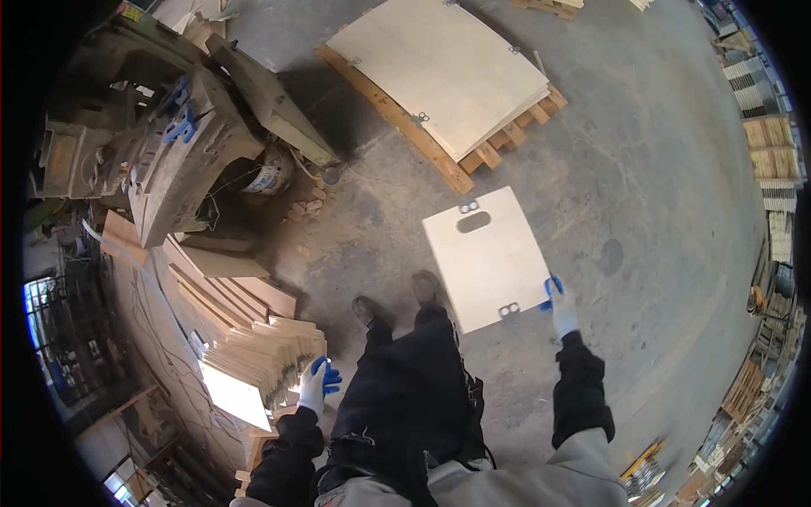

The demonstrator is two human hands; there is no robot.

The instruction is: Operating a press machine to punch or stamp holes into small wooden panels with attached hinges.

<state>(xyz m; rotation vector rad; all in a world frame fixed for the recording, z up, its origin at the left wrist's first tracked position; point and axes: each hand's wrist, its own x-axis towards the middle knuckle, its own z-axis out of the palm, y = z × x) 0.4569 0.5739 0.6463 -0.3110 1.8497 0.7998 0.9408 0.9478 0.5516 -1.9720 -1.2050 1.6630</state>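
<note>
A pale cream panel point(486, 264) with an oval cut-out near its far end and metal fittings on its far and near edges hangs before me, tilted. My right hand point(561, 306), in a white and blue glove, is closed on its right edge near the corner. My left hand point(318, 384), gloved the same way, has its fingers apart and holds nothing. It is beside a leaning row of thin wooden boards point(283, 346), close to the right ends of them; whether it touches them I cannot tell.
Ahead, a wooden pallet point(397, 127) carries large cream panels point(443, 68) with metal fittings. A heavy machine point(194, 144) stands at the left, with a bucket point(269, 176) beneath it. Cables point(160, 296) trail at the left; stacked pallets point(748, 389) line the far right.
</note>
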